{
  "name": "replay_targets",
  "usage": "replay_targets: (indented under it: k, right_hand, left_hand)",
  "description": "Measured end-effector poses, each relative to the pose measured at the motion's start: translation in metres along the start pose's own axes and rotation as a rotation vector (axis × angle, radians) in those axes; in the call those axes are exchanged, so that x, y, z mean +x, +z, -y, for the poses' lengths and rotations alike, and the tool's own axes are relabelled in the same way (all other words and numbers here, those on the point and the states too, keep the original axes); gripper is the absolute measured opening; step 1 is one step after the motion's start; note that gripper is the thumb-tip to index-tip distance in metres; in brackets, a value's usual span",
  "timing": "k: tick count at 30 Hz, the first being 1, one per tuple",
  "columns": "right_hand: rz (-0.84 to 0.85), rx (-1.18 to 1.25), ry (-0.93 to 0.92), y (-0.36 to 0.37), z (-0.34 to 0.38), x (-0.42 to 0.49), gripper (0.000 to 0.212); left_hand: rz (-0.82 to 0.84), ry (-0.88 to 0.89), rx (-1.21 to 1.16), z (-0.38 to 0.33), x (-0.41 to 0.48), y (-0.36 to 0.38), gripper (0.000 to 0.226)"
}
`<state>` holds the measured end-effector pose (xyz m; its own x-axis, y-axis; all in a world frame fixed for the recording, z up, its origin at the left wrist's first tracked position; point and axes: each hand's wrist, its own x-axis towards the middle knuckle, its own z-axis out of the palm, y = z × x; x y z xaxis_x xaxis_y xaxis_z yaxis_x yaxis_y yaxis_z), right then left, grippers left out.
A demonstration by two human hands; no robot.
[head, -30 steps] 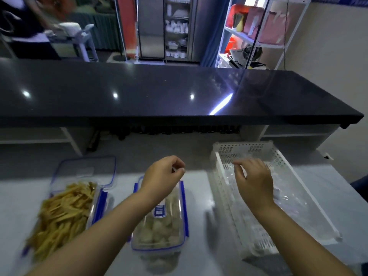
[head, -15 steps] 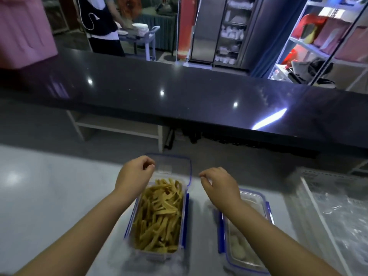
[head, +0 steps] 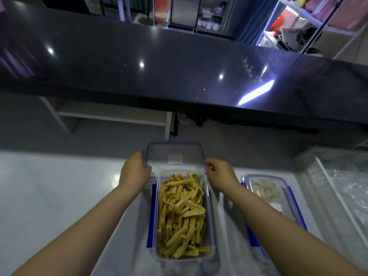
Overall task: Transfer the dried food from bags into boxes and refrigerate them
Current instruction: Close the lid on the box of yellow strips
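At the lower centre of the frame we are seeing a clear box [head: 182, 216] with blue clips, filled with yellow dried strips [head: 182, 212], sitting on the pale worktop [head: 59, 196]. Its transparent lid [head: 175, 156] is lying just beyond the box's far end. Our left hand [head: 135, 172] is gripping the lid's left edge, while our right hand [head: 221, 172] is pinching its right edge. At lower right, a second box [head: 266, 196] holding pale pieces is sitting closed beside a white basket [head: 328, 186].
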<state>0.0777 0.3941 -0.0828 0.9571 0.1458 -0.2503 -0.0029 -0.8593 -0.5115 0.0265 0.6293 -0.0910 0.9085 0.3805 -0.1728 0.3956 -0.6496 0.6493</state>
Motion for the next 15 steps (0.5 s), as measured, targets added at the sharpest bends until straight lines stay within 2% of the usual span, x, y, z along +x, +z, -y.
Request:
replay_targets:
  k: [3,7,10,15]
  right_hand:
    - [-0.085,0.119,0.055,0.002,0.001,0.000,0.035]
    - [-0.153,0.338,0.093,0.000,0.006,-0.002,0.035]
    - [-0.216,0.456,0.095,-0.004,0.009,-0.009,0.032]
    - [-0.195,0.777,0.052,-0.013,0.016,-0.026,0.029]
  left_hand:
    - [-0.016,-0.017,-0.052,0.007,0.007,0.000,0.039]
    - [-0.074,0.007,-0.120,0.008,0.005,-0.004,0.026]
    - [-0.135,0.040,-0.188,0.005,-0.003,-0.011,0.030]
    - [-0.204,0.055,-0.354,0.002,-0.025,-0.021,0.016]
